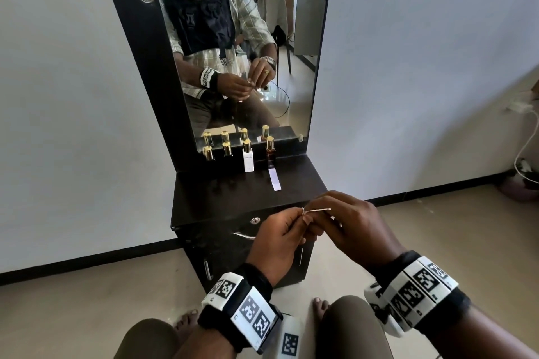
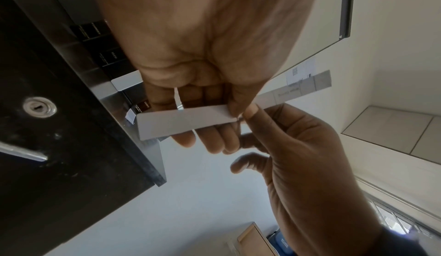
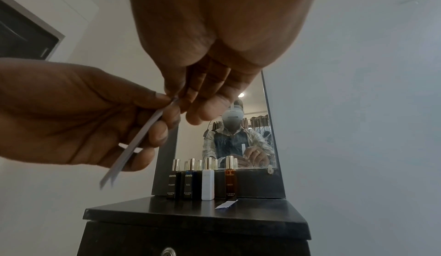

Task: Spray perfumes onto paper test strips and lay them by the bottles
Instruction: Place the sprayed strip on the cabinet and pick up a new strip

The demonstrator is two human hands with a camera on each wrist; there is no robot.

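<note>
Paper strips [image 2: 183,121] pinched between both hands (off cabinet [image 1: 233,192] edge).

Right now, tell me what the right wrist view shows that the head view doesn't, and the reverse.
Only the right wrist view shows the bottle fronts: two dark bottles printed "clensta", and the strips edge-on as more than one layer.

Only the head view shows the wrist bands, the person's knees and feet, and the drawer lock.

Both show the left hand and right hand pinching the strips, the white bottle, the amber bottle with a strip laid before it, and the mirror.
</note>
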